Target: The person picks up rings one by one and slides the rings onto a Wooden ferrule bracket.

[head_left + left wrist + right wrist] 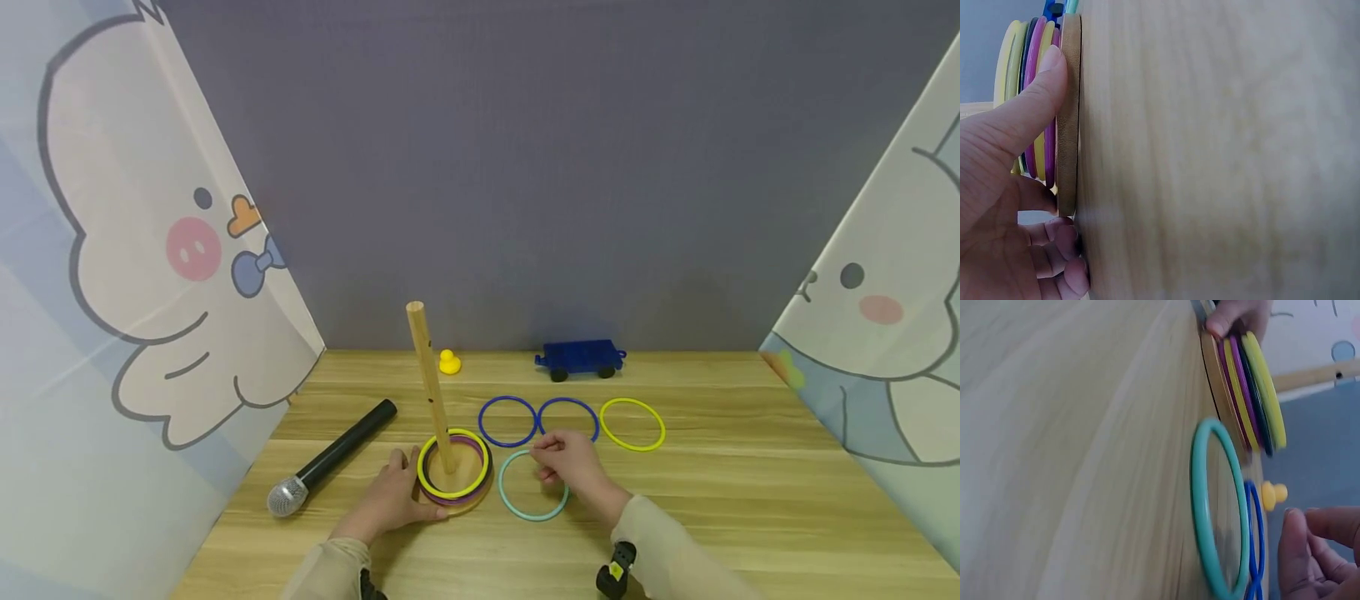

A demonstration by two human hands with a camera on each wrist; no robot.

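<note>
The teal ring (533, 486) lies flat on the tabletop (750, 500), just right of the round wooden base (480, 487) and in front of two blue rings (507, 421) that sit side by side with a yellow ring (632, 424) to their right. The right hand (572, 463) hovers over the teal ring's far edge with thumb and fingers drawn close together; in the right wrist view a gap shows between fingertips (1294, 550) and ring, so it seems to grip nothing, though the angle is poor. The left hand (393, 496) holds the base, thumb (1035, 100) pressed on its rim and the other fingers curled against the tabletop beneath. On the base, around the upright wooden peg (431, 387), lies a stack of rings (452, 467), yellow on top with purple showing below. A black microphone (330, 458) lies to the left. Toward the back stand a small yellow duck (449, 362) and a blue toy wagon (579, 358).
</note>
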